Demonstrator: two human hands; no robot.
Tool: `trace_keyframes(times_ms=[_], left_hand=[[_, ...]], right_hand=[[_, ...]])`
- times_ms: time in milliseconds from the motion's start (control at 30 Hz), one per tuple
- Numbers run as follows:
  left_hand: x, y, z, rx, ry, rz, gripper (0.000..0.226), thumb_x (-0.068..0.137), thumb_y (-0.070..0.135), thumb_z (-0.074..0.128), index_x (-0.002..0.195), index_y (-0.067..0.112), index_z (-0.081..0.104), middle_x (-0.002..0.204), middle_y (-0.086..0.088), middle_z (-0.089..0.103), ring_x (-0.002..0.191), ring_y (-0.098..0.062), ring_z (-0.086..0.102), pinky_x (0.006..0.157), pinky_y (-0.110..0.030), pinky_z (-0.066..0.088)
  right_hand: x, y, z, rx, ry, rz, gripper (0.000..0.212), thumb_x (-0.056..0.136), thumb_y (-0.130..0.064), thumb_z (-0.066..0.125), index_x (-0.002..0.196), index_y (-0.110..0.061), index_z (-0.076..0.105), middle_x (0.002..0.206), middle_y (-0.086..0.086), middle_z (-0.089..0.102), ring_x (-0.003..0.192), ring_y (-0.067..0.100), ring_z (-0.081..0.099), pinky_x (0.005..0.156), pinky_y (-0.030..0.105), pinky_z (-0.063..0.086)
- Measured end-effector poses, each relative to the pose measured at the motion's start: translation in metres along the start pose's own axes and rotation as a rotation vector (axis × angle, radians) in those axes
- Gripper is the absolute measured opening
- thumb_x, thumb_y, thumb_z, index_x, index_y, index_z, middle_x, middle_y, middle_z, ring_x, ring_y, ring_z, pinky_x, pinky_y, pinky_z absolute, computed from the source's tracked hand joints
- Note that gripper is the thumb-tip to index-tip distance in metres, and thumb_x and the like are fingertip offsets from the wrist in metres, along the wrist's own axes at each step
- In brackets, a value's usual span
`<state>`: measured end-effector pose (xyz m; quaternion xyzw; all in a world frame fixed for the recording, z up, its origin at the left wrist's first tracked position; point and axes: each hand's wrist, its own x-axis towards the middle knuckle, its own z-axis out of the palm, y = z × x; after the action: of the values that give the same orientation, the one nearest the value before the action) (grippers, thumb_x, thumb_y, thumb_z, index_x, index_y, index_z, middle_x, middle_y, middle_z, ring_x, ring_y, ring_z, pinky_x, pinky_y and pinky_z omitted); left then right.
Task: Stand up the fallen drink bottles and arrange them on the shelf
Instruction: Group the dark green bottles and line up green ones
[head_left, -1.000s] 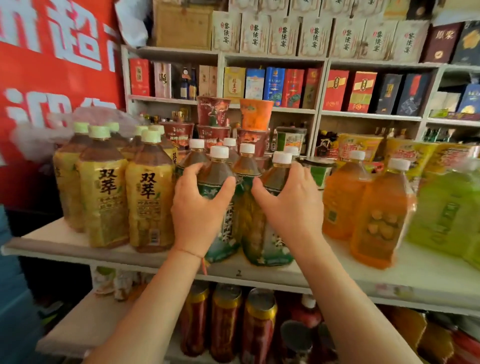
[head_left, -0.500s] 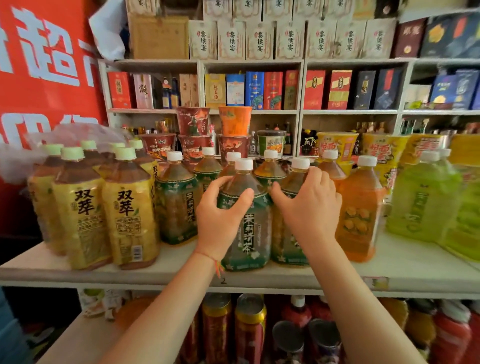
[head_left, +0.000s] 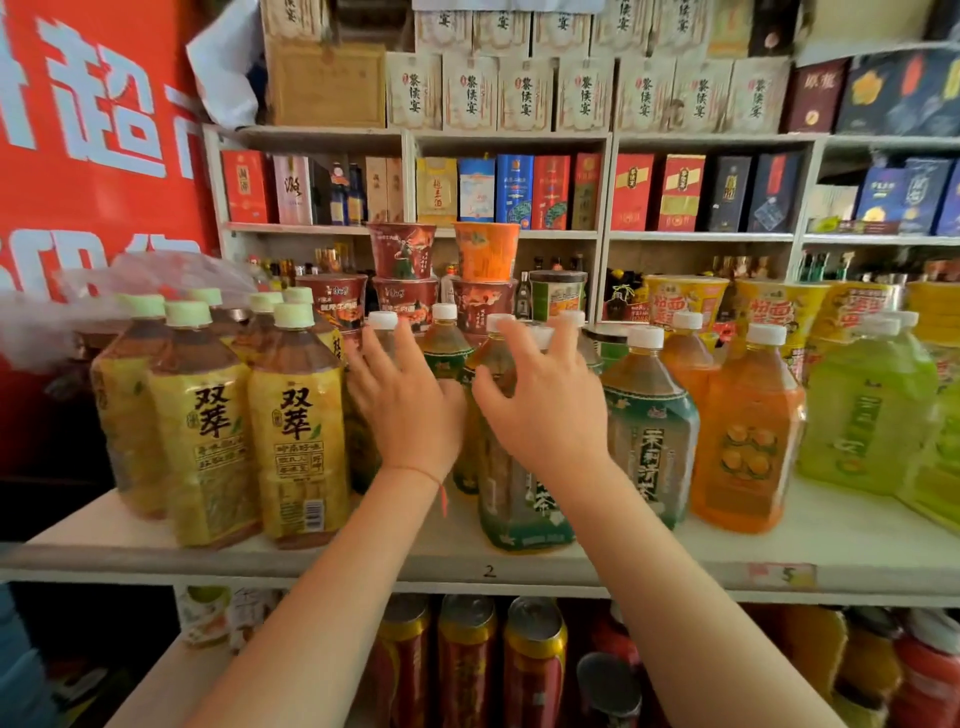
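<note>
Shop shelf w/ upright bottles was in front of me. L hand fingers spread, relaxed, over a green-label tea bottle mid-row; R hand fingers splayed, loosely bent, by the front green bottle. Neither gripped. Yellow bottles stood left, orange bottles right.

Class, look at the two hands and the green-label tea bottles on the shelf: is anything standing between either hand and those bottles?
Nothing visible does. The left hand and right hand are spread directly against the green-label tea bottles on the shelf. The yellow-label bottles and orange bottles stand off to the sides.
</note>
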<state>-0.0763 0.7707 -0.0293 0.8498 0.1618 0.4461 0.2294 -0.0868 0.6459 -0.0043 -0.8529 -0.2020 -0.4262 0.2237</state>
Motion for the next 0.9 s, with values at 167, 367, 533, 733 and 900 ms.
trace_keyframes(times_ms=[167,367,533,733,900], left_hand=[[0.018,0.006,0.000,0.172,-0.080,-0.075,0.089,0.089,0.035,0.062,0.158,0.015,0.010,0.158,-0.027,0.024,0.145,-0.047,0.022,0.117,-0.059,0.021],[0.014,-0.002,0.001,0.137,0.019,0.007,0.094,0.085,0.039,0.069,0.158,0.013,0.015,0.144,-0.018,0.046,0.129,-0.037,0.039,0.107,-0.049,0.034],[0.011,-0.011,0.005,-0.190,-0.101,-0.082,0.090,0.091,0.042,0.065,0.159,0.016,0.012,0.157,-0.014,0.030,0.138,-0.038,0.037,0.107,-0.048,0.038],[-0.007,-0.029,0.011,-0.353,-0.149,-0.205,0.082,0.090,0.063,0.058,0.150,0.016,0.027,0.135,-0.008,0.058,0.120,-0.031,0.059,0.091,-0.038,0.050],[-0.011,-0.023,0.012,-0.349,-0.158,-0.185,0.080,0.092,0.063,0.055,0.149,0.015,0.028,0.137,-0.007,0.059,0.121,-0.029,0.059,0.098,-0.041,0.050]], right_hand=[[0.002,0.003,-0.001,0.005,-0.047,0.045,0.022,0.098,-0.037,0.048,0.114,-0.025,0.057,0.109,0.009,0.047,0.072,0.021,0.052,0.058,0.032,0.052],[0.008,0.006,-0.007,0.001,-0.113,0.029,0.017,0.099,-0.037,0.045,0.107,-0.024,0.053,0.100,0.003,0.038,0.072,0.022,0.051,0.057,0.032,0.049],[0.006,0.007,-0.008,0.023,-0.106,0.032,0.017,0.100,-0.038,0.046,0.106,-0.025,0.054,0.098,0.003,0.040,0.071,0.021,0.052,0.056,0.030,0.048],[0.007,0.007,-0.011,0.018,-0.144,0.029,0.015,0.100,-0.035,0.047,0.105,-0.023,0.054,0.109,0.009,0.039,0.071,0.025,0.052,0.054,0.029,0.043],[0.007,0.009,-0.012,0.031,-0.160,0.033,0.014,0.099,-0.036,0.048,0.104,-0.023,0.054,0.127,0.016,0.044,0.072,0.023,0.049,0.051,0.024,0.034]])
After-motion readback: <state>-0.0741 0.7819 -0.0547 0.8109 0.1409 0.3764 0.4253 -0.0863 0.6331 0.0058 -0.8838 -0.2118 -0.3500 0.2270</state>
